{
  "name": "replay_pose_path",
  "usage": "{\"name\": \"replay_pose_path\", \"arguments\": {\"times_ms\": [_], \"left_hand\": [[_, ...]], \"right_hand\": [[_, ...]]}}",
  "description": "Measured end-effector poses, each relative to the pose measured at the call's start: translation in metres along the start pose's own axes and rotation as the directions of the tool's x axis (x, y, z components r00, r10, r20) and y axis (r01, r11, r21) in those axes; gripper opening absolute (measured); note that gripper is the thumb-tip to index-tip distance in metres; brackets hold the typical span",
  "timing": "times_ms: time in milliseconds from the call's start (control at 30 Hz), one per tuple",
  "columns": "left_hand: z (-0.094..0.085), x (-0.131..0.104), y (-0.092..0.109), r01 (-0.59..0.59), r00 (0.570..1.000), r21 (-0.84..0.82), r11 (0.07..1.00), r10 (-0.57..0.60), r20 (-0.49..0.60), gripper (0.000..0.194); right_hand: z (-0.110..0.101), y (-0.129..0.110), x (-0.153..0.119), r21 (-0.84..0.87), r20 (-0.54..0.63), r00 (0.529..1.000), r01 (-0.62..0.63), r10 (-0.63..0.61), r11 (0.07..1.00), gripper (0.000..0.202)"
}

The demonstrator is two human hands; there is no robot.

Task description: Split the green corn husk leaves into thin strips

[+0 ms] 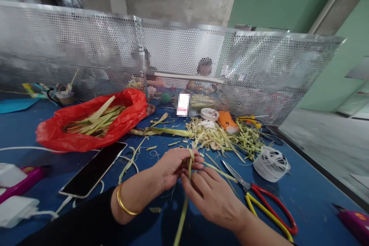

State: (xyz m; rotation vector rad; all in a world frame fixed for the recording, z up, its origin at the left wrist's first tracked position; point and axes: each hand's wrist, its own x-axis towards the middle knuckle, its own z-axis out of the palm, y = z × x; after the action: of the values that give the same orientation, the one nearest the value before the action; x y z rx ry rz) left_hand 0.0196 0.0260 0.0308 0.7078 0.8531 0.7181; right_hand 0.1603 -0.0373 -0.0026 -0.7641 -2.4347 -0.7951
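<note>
Both hands meet over the blue table at the lower middle. My left hand (174,166), with a gold bangle at its wrist, is closed on a pale green strip (182,215) that loops near its fingertips. Just right of it, my right hand (211,194) pinches the same strip, whose long end hangs down toward me. Another thin green length sticks out to the right behind the right hand. Scissors (245,184) with a red and a yellow handle lie open beside the right hand. Part of the strip is hidden by the fingers.
A red bag (135,103) of dried leaves and a black phone (92,171) are at left. Shredded strips (211,138), a white ribbon roll (271,165) and a tape roll (209,114) lie ahead and right. A perforated metal screen (184,42) stands behind, people beyond it.
</note>
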Motion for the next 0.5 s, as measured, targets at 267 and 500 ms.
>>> {"name": "replay_pose_path", "arguments": {"times_ms": [267,500], "left_hand": [[0.005,-0.004,-0.009,-0.113,0.994,0.261,0.959,0.110,0.027,0.023],[0.011,-0.009,-0.006,-0.135,0.991,0.337,0.932,0.125,0.050,0.024]], "right_hand": [[-0.014,0.009,-0.003,0.408,-0.272,0.845,-0.332,0.460,0.851,0.014],[0.001,0.028,0.000,0.763,0.283,0.228,-0.642,0.932,-0.074,0.031]]}}
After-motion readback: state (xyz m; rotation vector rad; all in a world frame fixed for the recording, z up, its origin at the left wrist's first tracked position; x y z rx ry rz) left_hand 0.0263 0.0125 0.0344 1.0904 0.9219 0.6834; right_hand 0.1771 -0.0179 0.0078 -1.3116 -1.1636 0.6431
